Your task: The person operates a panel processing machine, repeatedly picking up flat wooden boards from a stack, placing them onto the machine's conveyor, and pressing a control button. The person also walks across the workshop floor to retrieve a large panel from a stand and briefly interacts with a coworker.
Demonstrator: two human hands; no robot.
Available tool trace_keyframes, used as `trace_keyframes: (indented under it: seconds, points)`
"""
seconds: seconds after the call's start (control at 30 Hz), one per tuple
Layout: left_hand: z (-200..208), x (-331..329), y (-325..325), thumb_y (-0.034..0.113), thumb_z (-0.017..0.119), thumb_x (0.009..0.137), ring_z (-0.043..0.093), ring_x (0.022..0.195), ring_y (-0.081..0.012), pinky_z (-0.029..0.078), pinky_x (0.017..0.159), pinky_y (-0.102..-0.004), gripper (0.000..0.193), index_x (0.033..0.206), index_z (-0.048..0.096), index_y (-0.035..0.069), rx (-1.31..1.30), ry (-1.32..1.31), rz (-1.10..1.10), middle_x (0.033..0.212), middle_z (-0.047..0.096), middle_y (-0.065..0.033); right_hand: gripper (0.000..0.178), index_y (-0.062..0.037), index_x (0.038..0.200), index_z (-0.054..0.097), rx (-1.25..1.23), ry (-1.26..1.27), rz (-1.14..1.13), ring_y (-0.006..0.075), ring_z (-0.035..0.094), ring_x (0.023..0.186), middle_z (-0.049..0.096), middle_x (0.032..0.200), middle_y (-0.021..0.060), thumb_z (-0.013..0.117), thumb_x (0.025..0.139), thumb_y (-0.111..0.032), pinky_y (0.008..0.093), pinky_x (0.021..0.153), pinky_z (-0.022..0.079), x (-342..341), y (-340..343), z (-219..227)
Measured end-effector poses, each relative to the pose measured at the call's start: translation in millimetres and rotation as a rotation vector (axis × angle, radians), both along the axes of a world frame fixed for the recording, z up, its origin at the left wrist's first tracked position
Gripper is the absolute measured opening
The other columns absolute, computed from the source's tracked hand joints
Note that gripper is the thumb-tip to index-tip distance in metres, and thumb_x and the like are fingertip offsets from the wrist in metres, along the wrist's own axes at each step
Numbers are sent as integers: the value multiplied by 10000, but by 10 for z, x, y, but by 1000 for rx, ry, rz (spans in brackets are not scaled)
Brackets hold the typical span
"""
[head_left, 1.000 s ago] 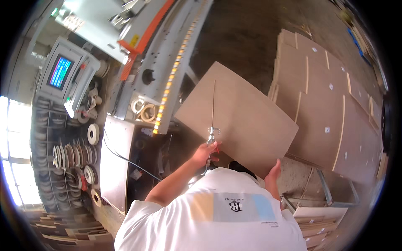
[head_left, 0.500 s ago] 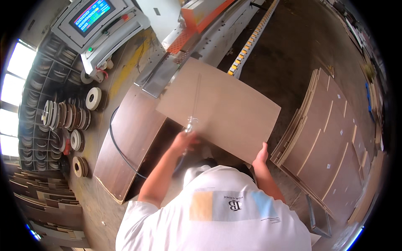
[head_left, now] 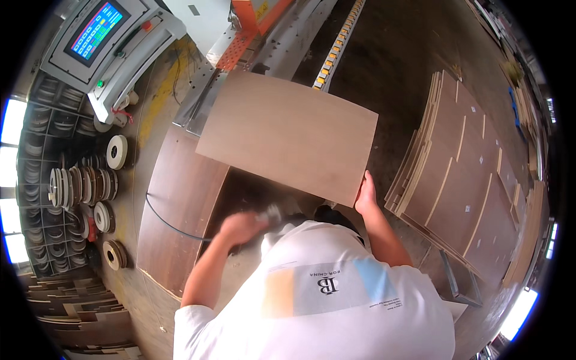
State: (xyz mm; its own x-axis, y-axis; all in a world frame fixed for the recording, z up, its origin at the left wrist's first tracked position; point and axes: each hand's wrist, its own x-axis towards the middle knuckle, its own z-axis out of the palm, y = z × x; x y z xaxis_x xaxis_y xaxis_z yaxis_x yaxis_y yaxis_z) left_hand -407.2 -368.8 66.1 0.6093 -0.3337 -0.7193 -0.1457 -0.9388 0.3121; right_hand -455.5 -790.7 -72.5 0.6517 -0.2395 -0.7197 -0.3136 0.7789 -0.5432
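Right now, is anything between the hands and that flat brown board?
Nothing visible. The right hand touches the flat, brown rectangular board at its near right corner; an open gap separates the board from the left hand, holding a blurred silvery tool.

I'm in a woodworking shop with the look of a factory. The machine [head_left: 201, 24] to my front left has a screen [head_left: 96, 30], orange parts and a long rail [head_left: 330, 57] with yellow pieces, and a flat board [head_left: 288, 135] lies before me. Rolls [head_left: 84, 186] of strip sit on my left by a wire rack [head_left: 45, 141] full of more. Big stacks of panels [head_left: 462, 174] stand to my right, over a bare, worn floor [head_left: 414, 48]
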Motion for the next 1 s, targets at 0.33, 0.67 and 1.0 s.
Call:
trace_keyframes:
  seconds: [0.33, 0.67, 1.0]
  points:
    - [-444, -805, 2047, 517, 590, 1000, 659, 622, -246, 504, 625, -403, 590, 858, 692, -47, -6, -37, 932, 643, 639, -117, 617, -95, 1419, 548, -16, 147, 119, 278, 571, 1286, 617, 1384, 68, 708, 939, -448, 475, 1067, 475, -75, 131, 39]
    - [-771, -805, 1262, 356, 590, 1037, 656, 608, -146, 523, 592, -311, 361, 919, 647, 19, -579, -47, 1272, 696, 663, -49, 679, -72, 1417, 541, 27, 212, 80, 300, 604, 1227, 620, 1360, 99, 781, 904, -445, 482, 1022, 508, 49, 428, 139]
    - [-825, -413, 417, 285, 572, 1072, 630, 666, -142, 543, 657, -292, 274, 973, 575, 29, -761, -141, 1221, 753, 639, -50, 768, -71, 1468, 509, -11, 229, 124, 273, 542, 1299, 557, 1444, 103, 789, 883, -483, 447, 1045, 475, 609, 634, 109]
